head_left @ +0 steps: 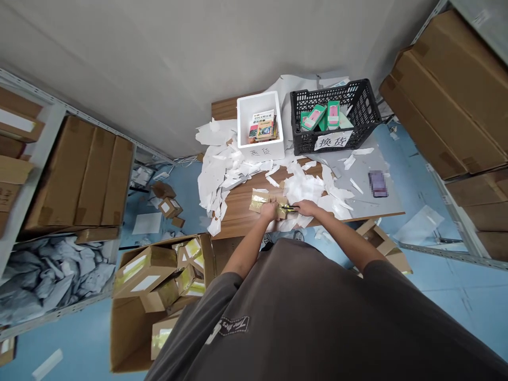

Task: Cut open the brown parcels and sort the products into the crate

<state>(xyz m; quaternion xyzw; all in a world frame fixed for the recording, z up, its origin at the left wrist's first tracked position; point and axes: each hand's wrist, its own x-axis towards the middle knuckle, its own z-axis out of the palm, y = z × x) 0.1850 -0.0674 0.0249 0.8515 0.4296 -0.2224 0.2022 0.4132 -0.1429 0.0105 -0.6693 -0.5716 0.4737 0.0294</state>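
My left hand (269,210) is closed on a small flat cardboard box (257,201) wrapped with shiny yellowish tape, at the table's front edge. To its right, my right hand (305,207) grips a slim dark tool that looks like scissors (292,207). Its blades point left and meet the taped right end of the box. The finer shape of the tool is too small to make out. Torn white paper scraps (304,186) lie just beyond my hands on the wooden table (242,214).
A white foam box (257,153) holds books, and a black crate (296,124) holds green-and-pink boxes. A phone (378,183) lies at the right. Below left, a large carton (127,333) contains taped boxes. Shelves with cartons (79,174) flank both sides.
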